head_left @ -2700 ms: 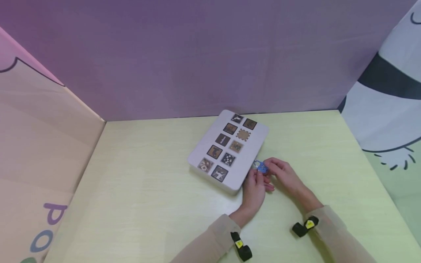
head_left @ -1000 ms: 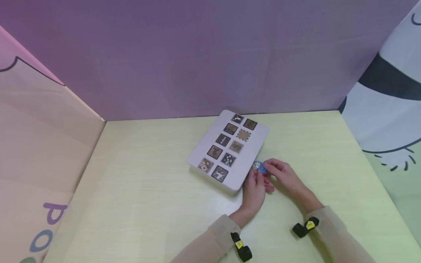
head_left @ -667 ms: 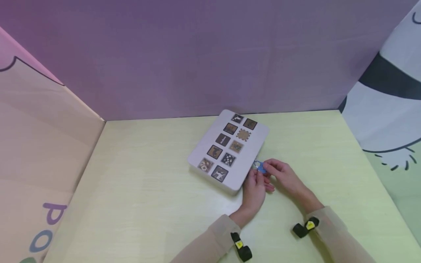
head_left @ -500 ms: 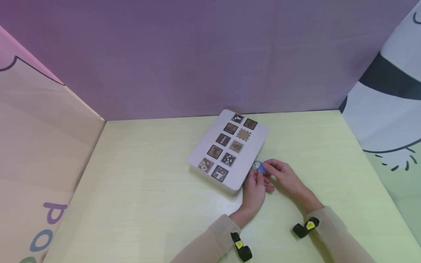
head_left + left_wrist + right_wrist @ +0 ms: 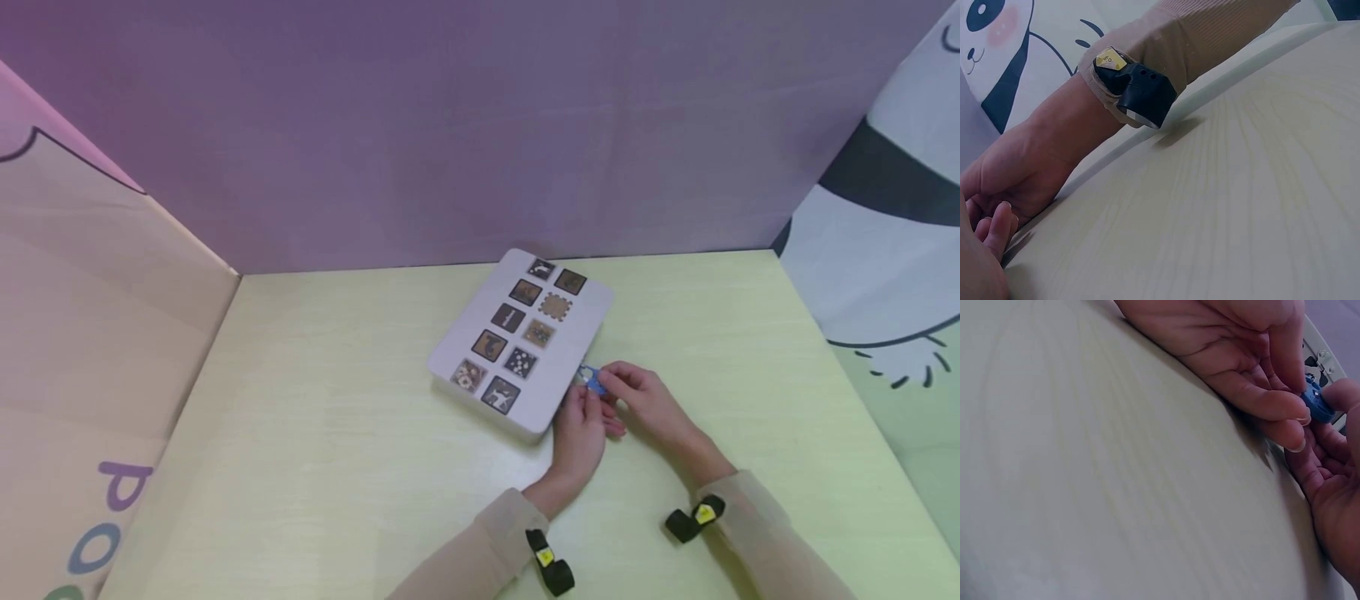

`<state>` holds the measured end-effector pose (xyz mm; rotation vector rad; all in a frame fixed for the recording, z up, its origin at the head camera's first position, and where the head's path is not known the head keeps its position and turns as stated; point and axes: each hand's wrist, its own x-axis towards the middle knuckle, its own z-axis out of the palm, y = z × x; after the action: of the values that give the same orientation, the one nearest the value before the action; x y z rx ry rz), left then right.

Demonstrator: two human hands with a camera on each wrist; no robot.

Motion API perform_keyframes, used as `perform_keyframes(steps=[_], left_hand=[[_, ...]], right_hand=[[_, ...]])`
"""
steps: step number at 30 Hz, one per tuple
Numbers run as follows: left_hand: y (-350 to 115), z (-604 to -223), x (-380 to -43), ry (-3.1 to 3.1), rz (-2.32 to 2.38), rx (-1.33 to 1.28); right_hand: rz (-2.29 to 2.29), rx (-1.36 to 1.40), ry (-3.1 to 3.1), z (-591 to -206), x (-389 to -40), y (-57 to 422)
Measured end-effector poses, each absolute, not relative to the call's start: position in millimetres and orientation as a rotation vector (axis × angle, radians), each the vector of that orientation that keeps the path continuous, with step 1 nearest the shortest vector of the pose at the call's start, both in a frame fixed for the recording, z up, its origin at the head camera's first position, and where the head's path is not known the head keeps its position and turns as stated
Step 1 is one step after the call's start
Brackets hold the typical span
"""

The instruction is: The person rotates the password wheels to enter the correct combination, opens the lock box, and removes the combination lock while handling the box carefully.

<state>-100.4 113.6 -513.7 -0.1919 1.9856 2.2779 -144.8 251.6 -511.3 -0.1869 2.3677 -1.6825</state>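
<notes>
Head view: the small blue piece (image 5: 592, 379) sits at the right side of the white box (image 5: 516, 339), between both hands. The right hand (image 5: 654, 406) pinches it with thumb and fingertips; the left hand (image 5: 579, 437) appears to grip its other end, remaining fingers loose. The box looks shut and neither hand has let go, so the handling seems unfinished; whether the piece is fastened cannot be told. Ten printed squares cover the box top; any wording there is too small to read. Sideways wall letters resemble a purple P (image 5: 123, 469) and blue O (image 5: 95, 527).
</notes>
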Motion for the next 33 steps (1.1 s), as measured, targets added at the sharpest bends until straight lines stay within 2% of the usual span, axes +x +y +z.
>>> perform_keyframes(steps=[33], left_hand=[[114.0,-512.2,-100.5,1.948,2.287,-0.208]], right_hand=[[-1.742,-0.166,2.347,-508.1,-141.7,252.9]])
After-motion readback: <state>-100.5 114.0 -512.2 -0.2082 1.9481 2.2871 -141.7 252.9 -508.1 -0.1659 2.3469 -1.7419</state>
